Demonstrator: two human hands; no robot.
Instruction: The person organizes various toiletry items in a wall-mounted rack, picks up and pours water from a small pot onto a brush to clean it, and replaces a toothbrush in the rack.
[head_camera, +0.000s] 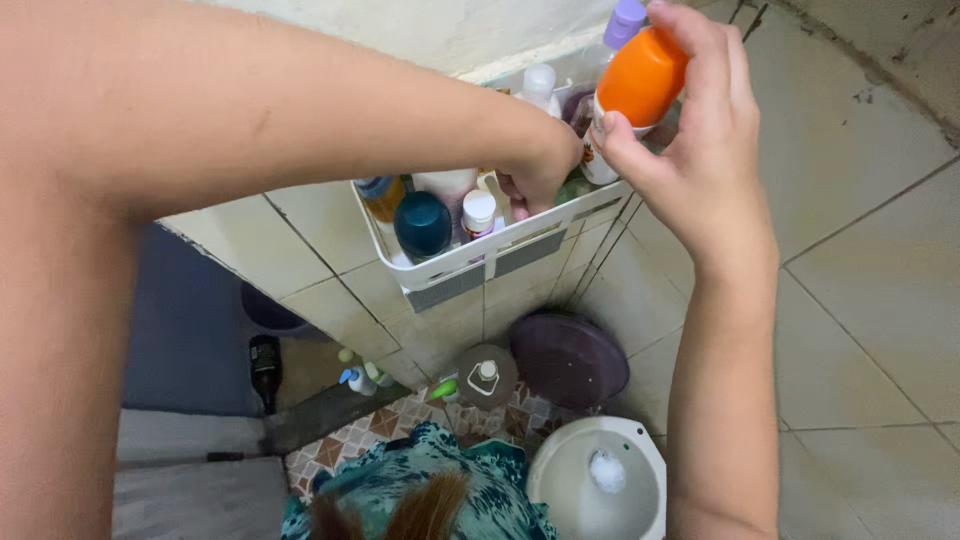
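Note:
A white wall-mounted shelf basket (470, 262) holds several bottles, among them a dark teal cap (422, 223), a small white and red bottle (479, 212) and a white pump bottle (539, 86). My right hand (700, 150) holds an orange-capped bottle (640, 78) up above the basket's right end. My left hand (540, 175) reaches across from the left and down into the basket among the bottles; what its fingers touch is hidden. A purple-capped bottle (626, 20) stands behind the orange one.
Tiled walls surround the basket. On the floor below sit a purple lid (570, 358), a round brown container (486, 376), a white bucket with foam (600, 475), small spray bottles (358, 378) and a dark bottle (265, 368). My patterned teal clothing (420, 490) shows at the bottom.

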